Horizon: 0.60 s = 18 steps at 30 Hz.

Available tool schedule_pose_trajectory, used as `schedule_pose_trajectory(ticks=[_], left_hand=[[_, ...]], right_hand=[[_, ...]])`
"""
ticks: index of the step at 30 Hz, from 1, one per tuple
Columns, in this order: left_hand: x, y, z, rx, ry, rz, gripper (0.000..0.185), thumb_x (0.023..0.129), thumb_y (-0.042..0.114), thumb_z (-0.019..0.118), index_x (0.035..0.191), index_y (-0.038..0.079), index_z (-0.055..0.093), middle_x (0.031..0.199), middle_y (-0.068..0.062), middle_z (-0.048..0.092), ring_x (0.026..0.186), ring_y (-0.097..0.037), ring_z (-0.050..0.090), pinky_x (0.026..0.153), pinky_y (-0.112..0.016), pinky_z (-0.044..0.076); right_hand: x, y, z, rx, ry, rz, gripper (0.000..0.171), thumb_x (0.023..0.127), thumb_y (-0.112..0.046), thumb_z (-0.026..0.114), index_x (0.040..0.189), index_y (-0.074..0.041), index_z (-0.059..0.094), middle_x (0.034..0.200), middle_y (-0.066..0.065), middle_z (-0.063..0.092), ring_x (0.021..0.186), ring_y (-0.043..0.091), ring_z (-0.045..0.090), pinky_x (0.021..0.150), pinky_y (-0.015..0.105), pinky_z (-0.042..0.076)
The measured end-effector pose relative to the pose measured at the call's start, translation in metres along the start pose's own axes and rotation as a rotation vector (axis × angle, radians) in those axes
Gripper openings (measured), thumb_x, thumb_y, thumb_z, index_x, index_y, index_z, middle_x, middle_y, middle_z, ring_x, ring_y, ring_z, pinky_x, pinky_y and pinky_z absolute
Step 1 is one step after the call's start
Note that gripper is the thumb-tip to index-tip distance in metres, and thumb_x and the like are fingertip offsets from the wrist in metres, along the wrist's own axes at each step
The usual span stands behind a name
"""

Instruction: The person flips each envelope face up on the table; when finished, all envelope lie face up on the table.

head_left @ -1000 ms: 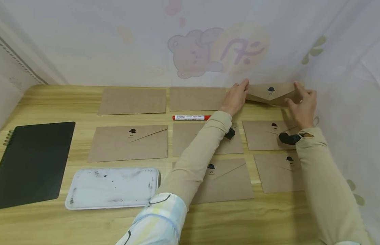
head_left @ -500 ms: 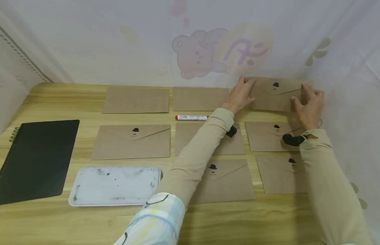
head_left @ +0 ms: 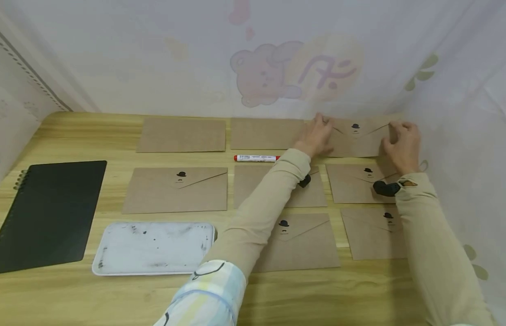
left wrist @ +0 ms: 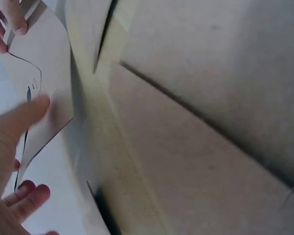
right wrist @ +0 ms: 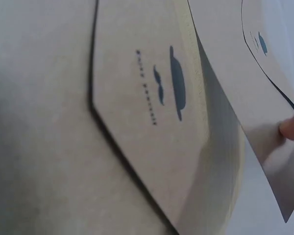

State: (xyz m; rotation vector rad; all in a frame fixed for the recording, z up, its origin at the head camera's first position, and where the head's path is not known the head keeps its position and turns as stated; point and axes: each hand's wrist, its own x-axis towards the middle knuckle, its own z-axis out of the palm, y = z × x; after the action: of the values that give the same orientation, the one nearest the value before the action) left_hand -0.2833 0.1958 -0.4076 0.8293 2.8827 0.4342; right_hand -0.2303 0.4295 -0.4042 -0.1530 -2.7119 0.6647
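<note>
A brown kraft-paper envelope with a small black hat-and-moustache print on its flap point(head_left: 356, 137) is held at the far right of the light wooden table point(head_left: 114, 294), just to the right of a red marker pen with a white label point(head_left: 256, 158) and slightly beyond it. Its left edge is pinched by the left hand point(head_left: 316, 136) and its right edge by the right hand point(head_left: 401, 141), the fingers of both being curled onto the paper (in the left wrist view a thumb is seen lying flat on the flap side, with the envelope tilted off the surface). Whether the lower edge touches the table cannot be told. Beyond the marker, two plain brown envelopes point(head_left: 181, 134) are laid face down in the same far row. Nearer than the marker, five more printed envelopes point(head_left: 176, 190) are spread in two rows, two of them partly covered by the beige sleeves. Well to the left of the marker, a black spiral-bound notebook point(head_left: 49, 213) is laid flat, and a stained white rectangular tray point(head_left: 152, 248) is set between it and the nearest envelopes.
</note>
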Motion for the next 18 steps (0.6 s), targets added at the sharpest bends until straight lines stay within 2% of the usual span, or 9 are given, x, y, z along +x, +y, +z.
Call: schedule_pose_trajectory(ticks=[5,9,13,18], left_hand=[[-0.0005,0.0026,0.0049,0.103,-0.035,-0.072,0.072,0.087,0.043,0.062,0.147,0.024,0.026,0.145,-0.004,0.028,0.131,-0.016,0.028,0.106,-0.051,0.016],[0.0004,0.0064,0.0068,0.151,-0.049,-0.102,0.072,0.089,0.044,0.058,0.148,0.026,0.022,0.145,-0.004,0.028,0.131,-0.017,0.029,0.105,-0.052,0.015],[0.0018,0.0093,0.0073,0.143,-0.065,-0.116,0.068,0.089,0.042,0.059,0.147,0.031,0.024,0.145,-0.003,0.030,0.130,-0.016,0.030,0.106,-0.054,0.013],[0.0020,0.0091,0.0091,0.086,-0.061,-0.096,0.058,0.089,0.038,0.060,0.141,0.038,0.034,0.140,-0.002,0.038,0.130,-0.017,0.031,0.105,-0.057,0.008]], right_hand=[[-0.0021,-0.0004,0.0002,-0.006,-0.120,0.022,0.064,0.082,-0.011,0.063,0.137,0.009,0.036,0.136,0.037,0.024,0.126,0.048,0.021,0.104,0.056,0.019],[-0.0047,0.0001,-0.0011,0.003,-0.199,0.063,0.076,0.081,-0.019,0.068,0.141,0.005,0.028,0.141,0.035,0.012,0.130,0.046,0.010,0.100,0.063,0.020],[-0.0053,0.0033,-0.0002,-0.026,-0.238,0.070,0.077,0.083,-0.021,0.068,0.142,0.004,0.025,0.143,0.035,0.007,0.131,0.046,0.005,0.096,0.068,0.021],[-0.0049,0.0052,0.0030,-0.067,-0.248,0.065,0.074,0.082,-0.018,0.069,0.138,0.007,0.027,0.141,0.036,0.008,0.130,0.048,0.004,0.097,0.067,0.021]])
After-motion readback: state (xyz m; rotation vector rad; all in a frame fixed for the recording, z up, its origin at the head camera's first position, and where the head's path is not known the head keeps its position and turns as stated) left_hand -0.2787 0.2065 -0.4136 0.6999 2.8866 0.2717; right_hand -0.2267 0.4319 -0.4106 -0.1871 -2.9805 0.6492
